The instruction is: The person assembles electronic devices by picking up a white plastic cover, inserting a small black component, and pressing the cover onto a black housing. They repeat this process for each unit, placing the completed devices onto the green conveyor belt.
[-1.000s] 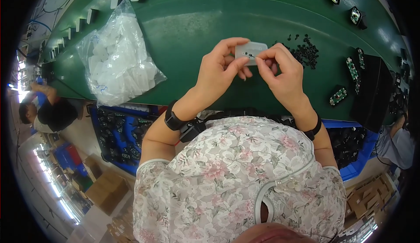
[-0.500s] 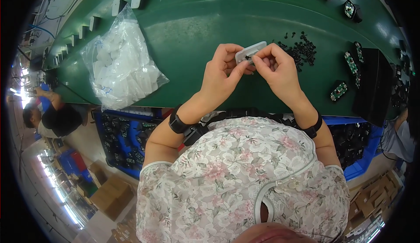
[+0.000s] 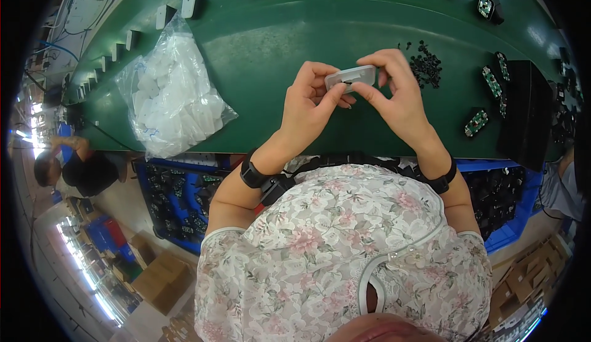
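Over the green table I hold a small white plastic cover [image 3: 356, 74], tilted so that its hollow inside shows. My left hand [image 3: 313, 99] grips its left end, thumb at the near edge and fingers curled behind. The thumb of my right hand [image 3: 397, 92] presses at the near edge by a small black part [image 3: 348, 84] in the cover, while its index finger reaches over the far right corner. The black part's exact kind is too small to make out. Beyond my right hand lies a loose pile of small black parts [image 3: 426, 68].
A clear plastic bag of white covers [image 3: 178, 92] lies at left on the green table [image 3: 271, 40]. Green circuit boards [image 3: 476, 123] rest at right beside a black box [image 3: 523, 111]. White-faced units [image 3: 189, 4] line the far side. Blue bins [image 3: 175, 225] stand below the near edge.
My right hand has opened from a pinch, its index finger moving up to the cover's far right corner and its thumb to the near edge. The cover has tilted and shifted slightly left.
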`<state>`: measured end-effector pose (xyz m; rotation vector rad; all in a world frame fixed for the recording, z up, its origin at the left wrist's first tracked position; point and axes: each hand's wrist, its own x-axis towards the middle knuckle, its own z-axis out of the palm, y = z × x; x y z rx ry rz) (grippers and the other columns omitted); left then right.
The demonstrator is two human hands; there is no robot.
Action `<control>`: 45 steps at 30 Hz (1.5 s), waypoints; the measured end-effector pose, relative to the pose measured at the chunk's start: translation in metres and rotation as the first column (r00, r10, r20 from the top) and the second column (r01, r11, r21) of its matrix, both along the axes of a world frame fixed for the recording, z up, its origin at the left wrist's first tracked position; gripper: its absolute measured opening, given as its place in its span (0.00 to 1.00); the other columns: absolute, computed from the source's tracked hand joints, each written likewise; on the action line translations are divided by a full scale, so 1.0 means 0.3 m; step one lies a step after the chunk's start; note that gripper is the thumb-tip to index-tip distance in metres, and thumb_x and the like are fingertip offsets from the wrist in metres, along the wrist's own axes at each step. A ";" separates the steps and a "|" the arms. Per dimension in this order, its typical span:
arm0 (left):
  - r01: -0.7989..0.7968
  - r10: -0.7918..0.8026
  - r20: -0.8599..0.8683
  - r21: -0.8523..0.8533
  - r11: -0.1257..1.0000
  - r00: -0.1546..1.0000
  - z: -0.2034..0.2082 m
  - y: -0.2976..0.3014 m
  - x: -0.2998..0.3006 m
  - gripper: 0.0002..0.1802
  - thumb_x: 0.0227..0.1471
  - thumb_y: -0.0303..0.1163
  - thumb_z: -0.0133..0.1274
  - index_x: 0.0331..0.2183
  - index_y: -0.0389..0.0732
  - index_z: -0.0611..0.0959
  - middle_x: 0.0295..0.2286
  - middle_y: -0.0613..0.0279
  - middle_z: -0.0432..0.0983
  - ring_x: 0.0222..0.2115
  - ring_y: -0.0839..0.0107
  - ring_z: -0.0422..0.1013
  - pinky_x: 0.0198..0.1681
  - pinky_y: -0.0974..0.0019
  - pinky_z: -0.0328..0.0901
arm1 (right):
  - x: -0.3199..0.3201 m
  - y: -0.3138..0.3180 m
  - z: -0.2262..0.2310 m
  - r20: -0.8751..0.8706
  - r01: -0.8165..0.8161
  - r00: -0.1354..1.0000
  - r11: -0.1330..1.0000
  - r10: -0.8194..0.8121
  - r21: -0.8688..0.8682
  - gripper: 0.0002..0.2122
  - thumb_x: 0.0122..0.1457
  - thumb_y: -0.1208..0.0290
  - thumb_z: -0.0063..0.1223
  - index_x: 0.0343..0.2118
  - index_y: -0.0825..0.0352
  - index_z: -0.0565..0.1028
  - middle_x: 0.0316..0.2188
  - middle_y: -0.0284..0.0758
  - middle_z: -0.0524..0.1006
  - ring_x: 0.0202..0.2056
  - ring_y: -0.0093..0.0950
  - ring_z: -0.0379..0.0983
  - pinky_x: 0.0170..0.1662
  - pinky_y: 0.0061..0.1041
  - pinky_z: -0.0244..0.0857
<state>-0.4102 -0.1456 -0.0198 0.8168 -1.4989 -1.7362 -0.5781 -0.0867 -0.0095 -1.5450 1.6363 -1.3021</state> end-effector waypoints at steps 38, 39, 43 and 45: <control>0.198 0.437 0.548 -0.756 0.624 0.713 -0.091 -0.169 -0.107 0.34 0.38 0.38 0.63 0.45 0.35 0.68 0.37 0.55 0.68 0.41 0.57 0.65 0.39 0.59 0.61 | -0.470 -0.483 0.024 -0.258 0.090 0.964 0.994 -0.070 0.067 0.24 0.48 0.58 0.59 0.43 0.68 0.67 0.36 0.48 0.72 0.39 0.45 0.70 0.41 0.41 0.65; 0.184 0.407 0.509 -0.766 0.616 0.758 -0.094 -0.172 -0.110 0.33 0.37 0.34 0.63 0.45 0.37 0.68 0.38 0.56 0.68 0.43 0.57 0.64 0.41 0.59 0.59 | -0.513 -0.443 -0.073 -0.349 0.115 0.933 0.992 -0.090 0.050 0.16 0.51 0.66 0.56 0.44 0.60 0.72 0.39 0.32 0.73 0.38 0.28 0.71 0.43 0.24 0.64; 0.187 0.342 0.421 -0.817 0.546 0.840 -0.108 -0.198 -0.104 0.30 0.38 0.26 0.61 0.46 0.39 0.69 0.40 0.57 0.69 0.42 0.58 0.65 0.44 0.58 0.58 | -0.449 -0.264 -0.022 -0.661 0.215 0.740 0.975 -0.125 0.056 0.19 0.50 0.71 0.57 0.47 0.62 0.71 0.43 0.36 0.74 0.45 0.31 0.70 0.49 0.25 0.62; 0.205 0.291 0.398 -0.829 0.520 0.870 -0.115 -0.196 -0.107 0.29 0.40 0.21 0.57 0.47 0.40 0.70 0.40 0.59 0.71 0.43 0.59 0.65 0.44 0.59 0.58 | -0.428 -0.218 -0.019 -0.680 0.264 0.723 0.959 -0.126 0.103 0.19 0.50 0.73 0.57 0.47 0.63 0.71 0.44 0.37 0.74 0.45 0.31 0.71 0.49 0.26 0.62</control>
